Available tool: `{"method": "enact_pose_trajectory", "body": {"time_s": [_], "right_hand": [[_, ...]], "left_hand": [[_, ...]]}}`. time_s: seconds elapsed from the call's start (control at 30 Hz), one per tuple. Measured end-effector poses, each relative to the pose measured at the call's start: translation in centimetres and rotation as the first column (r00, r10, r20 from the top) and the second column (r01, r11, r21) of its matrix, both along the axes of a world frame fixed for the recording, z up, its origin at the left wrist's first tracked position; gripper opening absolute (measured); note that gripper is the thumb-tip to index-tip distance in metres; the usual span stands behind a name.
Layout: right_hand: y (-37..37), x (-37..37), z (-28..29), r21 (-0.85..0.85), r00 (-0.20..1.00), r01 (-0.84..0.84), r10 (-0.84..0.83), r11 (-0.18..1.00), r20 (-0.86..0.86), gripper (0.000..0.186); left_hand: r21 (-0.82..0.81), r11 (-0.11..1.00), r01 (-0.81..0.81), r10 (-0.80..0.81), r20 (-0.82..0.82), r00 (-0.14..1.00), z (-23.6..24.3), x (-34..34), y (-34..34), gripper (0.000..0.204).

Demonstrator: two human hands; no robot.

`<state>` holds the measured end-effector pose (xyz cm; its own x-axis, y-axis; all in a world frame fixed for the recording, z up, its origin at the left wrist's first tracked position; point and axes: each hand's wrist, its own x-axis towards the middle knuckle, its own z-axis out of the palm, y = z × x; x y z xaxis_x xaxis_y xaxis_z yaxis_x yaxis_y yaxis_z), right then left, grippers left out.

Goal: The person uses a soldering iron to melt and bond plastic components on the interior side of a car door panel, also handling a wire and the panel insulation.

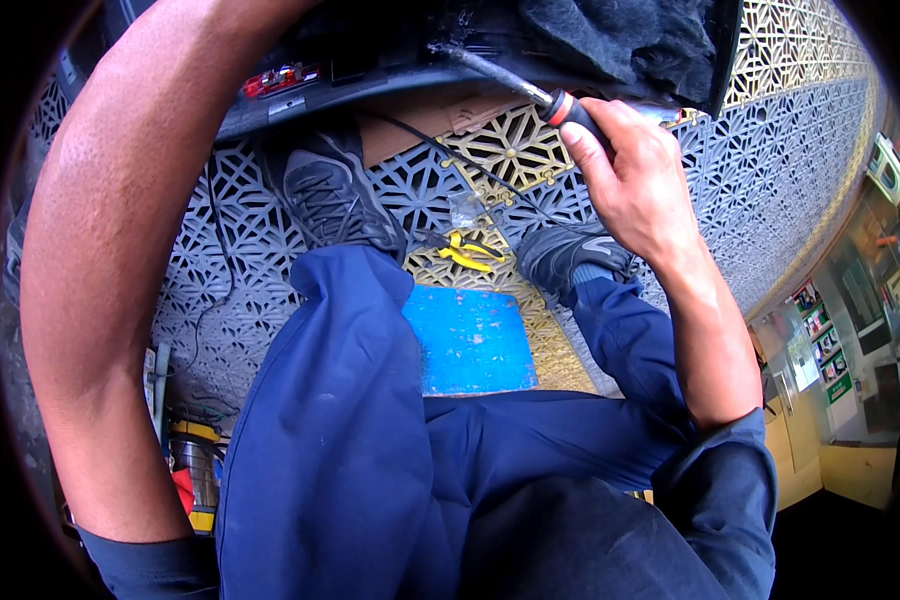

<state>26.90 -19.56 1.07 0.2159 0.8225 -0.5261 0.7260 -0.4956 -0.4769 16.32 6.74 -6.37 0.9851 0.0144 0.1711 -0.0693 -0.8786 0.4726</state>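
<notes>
My right hand (pixel 635 170) is closed around the black and red handle of a soldering iron (pixel 505 77). The metal shaft points up and left, its tip at a dark curved plastic panel (pixel 390 98). A wisp of pale smoke (pixel 465 18) rises near the tip. My left forearm (pixel 100 270) reaches up past the top edge, so my left hand is out of the picture. A red screwdriver-like tool (pixel 280 80) rests on the panel near that arm. Dark fluffy cloth (pixel 620 40) lies on the panel beyond my right hand.
Yellow-handled pliers (pixel 467 252) lie on the grey and yellow floor tiles (pixel 240 235) between my shoes. A blue board (pixel 470 340) sits before my seat. Black cables (pixel 215 240) cross the floor. A yellow and metal tool (pixel 195 465) stands at the lower left.
</notes>
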Motion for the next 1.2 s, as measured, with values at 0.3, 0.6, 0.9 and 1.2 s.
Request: {"method": "enact_pose_trajectory", "body": {"time_s": [0.3, 0.6, 0.9, 1.2], "right_hand": [[0.01, -0.21, -0.52, 0.008, 1.000, -0.016, 0.016, 1.000, -0.004, 0.031], [-0.06, -0.27, -0.50, 0.014, 1.000, -0.005, 0.005, 1.000, -0.010, 0.031], [0.08, -0.08, -0.54, -0.001, 1.000, 0.009, -0.009, 1.000, -0.007, 0.031], [0.02, -0.10, -0.56, 0.004, 1.000, -0.009, 0.009, 1.000, -0.010, 0.032]], "left_hand": [[0.001, 1.000, -0.005, 0.005, 0.001, 1.000, -0.05, 0.02, -0.08, 0.032], [-0.001, 1.000, -0.015, 0.015, -0.008, 1.000, -0.01, 0.02, -0.13, 0.032], [0.006, 1.000, -0.013, 0.013, 0.002, 1.000, 0.42, -0.06, -0.28, 0.033], [0.002, 1.000, -0.011, 0.011, -0.004, 1.000, 0.31, -0.13, -0.20, 0.032]]}}
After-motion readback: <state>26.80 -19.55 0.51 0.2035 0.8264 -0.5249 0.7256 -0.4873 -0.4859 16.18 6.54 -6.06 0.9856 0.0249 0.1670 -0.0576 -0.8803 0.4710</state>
